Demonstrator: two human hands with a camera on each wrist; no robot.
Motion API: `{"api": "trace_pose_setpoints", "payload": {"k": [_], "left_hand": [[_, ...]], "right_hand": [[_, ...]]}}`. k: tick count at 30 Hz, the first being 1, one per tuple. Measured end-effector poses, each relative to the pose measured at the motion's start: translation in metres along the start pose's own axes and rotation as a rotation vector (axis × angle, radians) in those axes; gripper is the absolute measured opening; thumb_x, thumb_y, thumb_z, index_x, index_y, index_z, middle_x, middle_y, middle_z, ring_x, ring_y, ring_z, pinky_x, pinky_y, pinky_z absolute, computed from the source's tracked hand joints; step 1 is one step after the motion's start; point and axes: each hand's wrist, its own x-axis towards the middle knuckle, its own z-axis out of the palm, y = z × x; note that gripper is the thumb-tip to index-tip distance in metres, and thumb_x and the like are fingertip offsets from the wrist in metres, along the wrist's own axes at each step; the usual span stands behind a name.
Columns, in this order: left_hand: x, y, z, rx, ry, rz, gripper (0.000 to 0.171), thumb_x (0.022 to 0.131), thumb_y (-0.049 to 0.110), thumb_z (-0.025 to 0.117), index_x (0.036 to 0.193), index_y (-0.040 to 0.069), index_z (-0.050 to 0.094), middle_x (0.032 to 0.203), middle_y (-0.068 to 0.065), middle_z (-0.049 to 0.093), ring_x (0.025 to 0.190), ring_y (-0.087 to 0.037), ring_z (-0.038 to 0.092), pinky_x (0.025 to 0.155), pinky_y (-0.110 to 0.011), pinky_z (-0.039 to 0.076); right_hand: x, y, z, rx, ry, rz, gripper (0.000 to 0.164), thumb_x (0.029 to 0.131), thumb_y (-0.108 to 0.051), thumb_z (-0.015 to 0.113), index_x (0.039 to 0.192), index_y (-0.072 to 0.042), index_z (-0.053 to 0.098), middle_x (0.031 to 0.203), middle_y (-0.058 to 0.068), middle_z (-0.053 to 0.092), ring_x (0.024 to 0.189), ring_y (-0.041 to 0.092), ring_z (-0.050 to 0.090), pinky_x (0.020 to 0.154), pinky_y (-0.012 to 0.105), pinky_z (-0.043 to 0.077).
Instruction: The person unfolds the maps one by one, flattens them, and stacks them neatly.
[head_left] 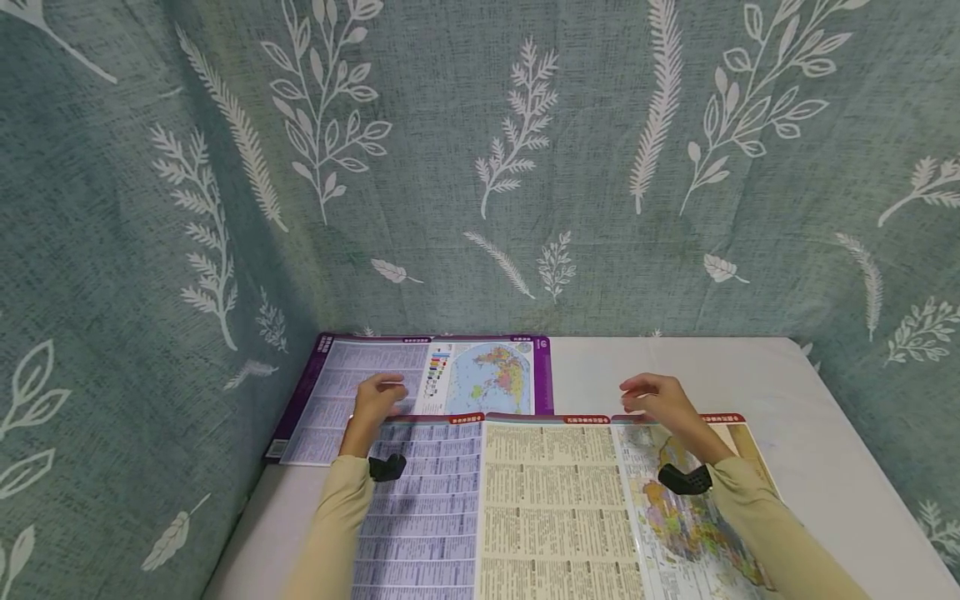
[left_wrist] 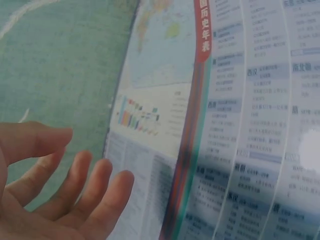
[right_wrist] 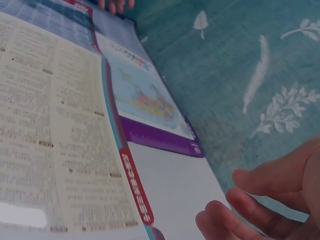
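Note:
A wide folded chart (head_left: 551,500) lies spread over the near part of the table, with lilac and cream text panels and a map panel (head_left: 678,517) on the right. My left hand (head_left: 378,398) is raised over its far left edge, fingers loosely bent and holding nothing. In the left wrist view, thumb and fingers of that hand (left_wrist: 65,185) stand apart. Over the far right edge hovers my right hand (head_left: 651,396), also holding nothing, its fingers (right_wrist: 220,220) loosely curved. Behind the chart, a purple-bordered map sheet (head_left: 487,379) is partly covered by it.
The white table (head_left: 675,358) shows behind and to the right of the chart. Leaf-patterned green cloth (head_left: 450,192) hangs as a wall behind and on both sides. Glare lies on the glossy chart in both wrist views.

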Motion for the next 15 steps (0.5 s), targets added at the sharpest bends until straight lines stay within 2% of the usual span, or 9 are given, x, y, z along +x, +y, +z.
{"api": "trace_pose_setpoints", "payload": {"k": [5, 12, 15], "left_hand": [[0.005, -0.001, 0.011, -0.012, 0.032, -0.001, 0.035, 0.085, 0.004, 0.061, 0.118, -0.009, 0.058, 0.107, -0.024, 0.06, 0.093, -0.027, 0.06, 0.077, -0.046, 0.053], [0.014, -0.004, 0.017, 0.059, 0.034, -0.021, 0.039, 0.082, 0.003, 0.061, 0.119, -0.007, 0.058, 0.104, -0.023, 0.06, 0.094, -0.035, 0.056, 0.069, -0.04, 0.053], [0.017, -0.006, 0.02, 0.105, 0.038, -0.023, 0.041, 0.08, 0.002, 0.061, 0.119, -0.008, 0.057, 0.102, -0.024, 0.06, 0.087, -0.032, 0.057, 0.068, -0.041, 0.053]], "right_hand": [[0.015, -0.003, 0.012, 0.034, -0.006, 0.025, 0.03, 0.091, -0.004, 0.059, 0.118, 0.008, 0.054, 0.107, 0.024, 0.058, 0.099, 0.042, 0.057, 0.082, 0.048, 0.051], [0.037, -0.005, 0.034, 0.043, -0.014, 0.032, 0.034, 0.091, -0.003, 0.054, 0.122, 0.011, 0.051, 0.106, 0.024, 0.06, 0.101, 0.045, 0.056, 0.083, 0.05, 0.05], [0.049, -0.006, 0.043, 0.055, -0.021, 0.037, 0.035, 0.091, -0.003, 0.055, 0.122, 0.013, 0.05, 0.102, 0.021, 0.061, 0.1, 0.043, 0.057, 0.084, 0.05, 0.05]]}}
